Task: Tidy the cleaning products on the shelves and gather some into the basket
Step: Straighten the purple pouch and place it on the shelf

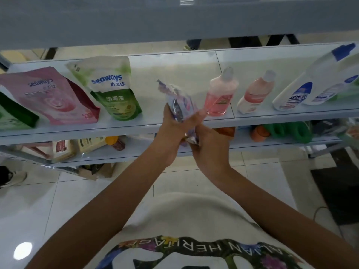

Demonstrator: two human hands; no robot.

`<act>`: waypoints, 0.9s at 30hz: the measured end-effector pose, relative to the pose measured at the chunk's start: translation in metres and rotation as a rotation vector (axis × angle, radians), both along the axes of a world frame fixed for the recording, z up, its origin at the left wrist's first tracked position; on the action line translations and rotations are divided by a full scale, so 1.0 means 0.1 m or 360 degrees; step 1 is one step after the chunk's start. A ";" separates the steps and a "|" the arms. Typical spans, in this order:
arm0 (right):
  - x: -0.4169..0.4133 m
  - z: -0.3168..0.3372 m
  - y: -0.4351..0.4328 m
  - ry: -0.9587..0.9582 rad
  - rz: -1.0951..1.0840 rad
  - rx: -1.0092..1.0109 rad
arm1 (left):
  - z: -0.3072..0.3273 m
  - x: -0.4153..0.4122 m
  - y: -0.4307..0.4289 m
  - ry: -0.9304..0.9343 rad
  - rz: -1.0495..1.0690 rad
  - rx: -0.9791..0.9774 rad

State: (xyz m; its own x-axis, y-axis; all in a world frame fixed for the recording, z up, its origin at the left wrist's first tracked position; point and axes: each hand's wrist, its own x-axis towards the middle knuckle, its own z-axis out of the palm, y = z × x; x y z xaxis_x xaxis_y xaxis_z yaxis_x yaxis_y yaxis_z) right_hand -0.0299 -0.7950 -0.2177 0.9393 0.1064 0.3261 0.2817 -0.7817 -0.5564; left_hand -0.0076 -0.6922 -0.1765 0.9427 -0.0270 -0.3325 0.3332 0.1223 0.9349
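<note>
A purple and white soft pack (177, 100) is held in front of the middle shelf (174, 124). My left hand (172, 127) grips its middle, fingers wrapped round it. My right hand (208, 146) pinches the pack's lower end just below. On the shelf stand a green Seaways pouch (111, 88) and a pink Seaways pouch (50, 96) at the left. Two pink bottles (220, 94) (254, 94) and a white bottle with a blue cap (318, 78) lean at the right. No basket is in view.
A lower shelf (136, 154) holds cream packs (77, 147), an orange-capped bottle (114, 142) and green jugs (291, 131). An upper shelf's underside (174, 18) hangs overhead. A shoe (9, 176) stands on the tiled floor at left; a dark mat (338, 191) lies at right.
</note>
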 end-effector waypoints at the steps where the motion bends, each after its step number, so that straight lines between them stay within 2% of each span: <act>1: 0.02 -0.01 0.04 -0.0025 0.0013 -0.0094 | 0.00 0.02 0.01 -0.0031 0.0121 -0.0008; 3: 0.03 -0.05 0.04 0.0056 0.0168 -0.0210 | -0.06 0.05 0.07 -0.0140 0.0388 0.0044; 4: 0.00 0.00 0.02 0.0159 0.0316 -0.0160 | -0.07 0.07 0.14 -0.0220 0.0458 0.0110; 5: -0.03 0.06 -0.02 0.0336 0.0449 0.0061 | -0.05 0.08 0.23 -0.0295 0.0468 0.0192; 6: -0.05 0.14 -0.08 0.0519 0.0518 0.0416 | -0.05 0.10 0.36 -0.0348 0.0415 0.0260; 8: 0.03 0.19 -0.24 0.0635 0.0353 0.1051 | -0.01 0.13 0.61 -0.0384 0.0280 0.0413; 9: 0.16 0.18 -0.33 0.0652 0.0195 0.1161 | 0.02 0.15 0.72 -0.0382 0.0183 0.0437; 10: 0.31 0.16 -0.41 0.0762 0.0188 0.1170 | 0.06 0.15 0.80 -0.0385 0.0069 0.0338; 12: 0.53 0.10 -0.50 0.1142 0.0521 0.1327 | 0.09 0.15 0.88 -0.0445 -0.0151 0.0038; 14: 0.61 0.07 -0.48 0.1391 0.0694 0.1441 | 0.10 0.16 0.85 -0.0398 -0.0240 -0.0012; 15: 0.60 0.05 -0.46 0.1364 0.0605 0.1440 | 0.11 0.17 0.82 -0.0364 -0.0207 0.0023; 17: 0.60 -0.03 -0.43 0.1105 0.0357 0.1457 | 0.07 0.20 0.80 -0.0406 -0.0155 0.0054; 20: 0.63 -0.18 -0.42 0.0964 0.0137 0.1620 | -0.11 0.24 0.81 -0.0472 -0.0414 0.0330; 22: 0.64 -0.25 -0.43 0.1014 0.0145 0.1712 | -0.26 0.26 0.76 -0.0440 -0.0422 0.0523; 25: 0.71 -0.28 -0.42 0.1091 0.0273 0.1574 | -0.45 0.31 0.68 -0.0493 -0.0047 0.0639; 27: 0.78 -0.21 -0.44 0.1107 0.0440 0.1531 | -0.48 0.33 0.64 -0.0540 0.0054 0.0713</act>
State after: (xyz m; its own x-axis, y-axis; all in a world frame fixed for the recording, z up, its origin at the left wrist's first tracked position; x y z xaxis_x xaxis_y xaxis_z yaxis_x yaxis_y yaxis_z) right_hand 0.0482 -0.8393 -0.2384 0.9289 0.3225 -0.1819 -0.2156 0.0715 -0.9739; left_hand 0.0256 -0.6278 -0.2245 0.9967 0.0790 0.0173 0.0077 -0.3057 0.9521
